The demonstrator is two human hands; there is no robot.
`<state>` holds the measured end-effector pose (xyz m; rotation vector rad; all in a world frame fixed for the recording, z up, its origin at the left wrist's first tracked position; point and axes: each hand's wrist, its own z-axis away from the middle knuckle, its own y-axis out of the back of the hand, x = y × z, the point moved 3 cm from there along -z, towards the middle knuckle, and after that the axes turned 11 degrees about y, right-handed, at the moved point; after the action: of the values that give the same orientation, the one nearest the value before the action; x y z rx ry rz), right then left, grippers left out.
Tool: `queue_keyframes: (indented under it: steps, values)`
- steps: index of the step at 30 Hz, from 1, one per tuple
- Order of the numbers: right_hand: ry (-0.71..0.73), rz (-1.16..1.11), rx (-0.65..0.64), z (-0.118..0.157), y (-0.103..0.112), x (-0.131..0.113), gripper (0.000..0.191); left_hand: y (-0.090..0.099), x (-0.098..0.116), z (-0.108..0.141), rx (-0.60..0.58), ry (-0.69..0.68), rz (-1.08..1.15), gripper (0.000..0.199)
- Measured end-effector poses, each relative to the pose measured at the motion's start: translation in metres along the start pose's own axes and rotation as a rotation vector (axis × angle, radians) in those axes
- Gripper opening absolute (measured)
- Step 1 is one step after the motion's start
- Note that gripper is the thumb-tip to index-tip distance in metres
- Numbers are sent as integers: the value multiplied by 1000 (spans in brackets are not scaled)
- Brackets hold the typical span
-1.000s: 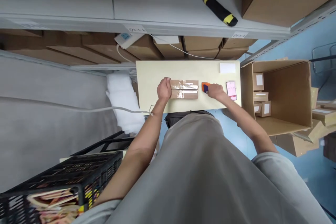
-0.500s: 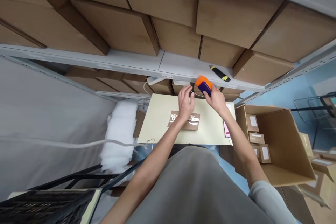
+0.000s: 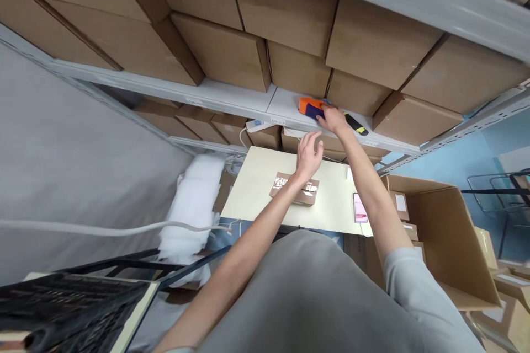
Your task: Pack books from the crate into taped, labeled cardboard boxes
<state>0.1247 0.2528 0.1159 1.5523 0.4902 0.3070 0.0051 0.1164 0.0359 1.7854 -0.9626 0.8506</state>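
Observation:
My right hand [image 3: 332, 119] reaches up to the grey shelf edge, its fingers wrapped round a blocky orange and purple hand-held tool [image 3: 308, 107]. The tool is at the shelf surface; its exact kind does not show clearly. Just right of that hand lies a black and yellow utility knife [image 3: 356, 124], partly behind my wrist. My left hand [image 3: 308, 157] hovers over the cream table, fingers apart and slightly curled, with nothing in it. Below it on the table rests a small brown cardboard box [image 3: 306, 196] with shiny strips on top, partly hidden by my left wrist.
Large cardboard boxes [image 3: 300, 69] fill the shelf [image 3: 285, 105] above the cream table [image 3: 252, 187]. A phone [image 3: 359, 208] lies at the table's right. Beside it stands an open carton [image 3: 459, 231] with small labelled boxes. White wrap [image 3: 199, 198] and a dark crate [image 3: 70, 314] are leftward.
My right hand has lifted the orange and purple tool from above the table up to the shelf. My left hand has shifted slightly right. The view has tilted.

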Motion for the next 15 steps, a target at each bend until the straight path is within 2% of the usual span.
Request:
queue_keyframes:
  steps: [3,5,6,8,10,12,15]
  values:
    - [30,-99,316,35,-23,11,46,25,-53,32,-28,112,-49,40]
    - [-5,-193,486,80,-59,10,53,47,-99,59,-14,291,-95,41]
    - [-47,-241,524,107,-83,5,57,58,-122,74,0,408,-128,42]
    - [-132,-346,467,160,-138,-15,69,73,-162,103,-9,646,-196,47]
    - [-235,-466,315,208,-192,-44,84,77,-186,126,-50,804,-253,51]
    - [-366,-590,147,243,-237,-71,97,71,-195,141,-114,855,-296,55]
    - [-511,-698,21,269,-277,-95,101,54,-188,151,-182,799,-355,63]
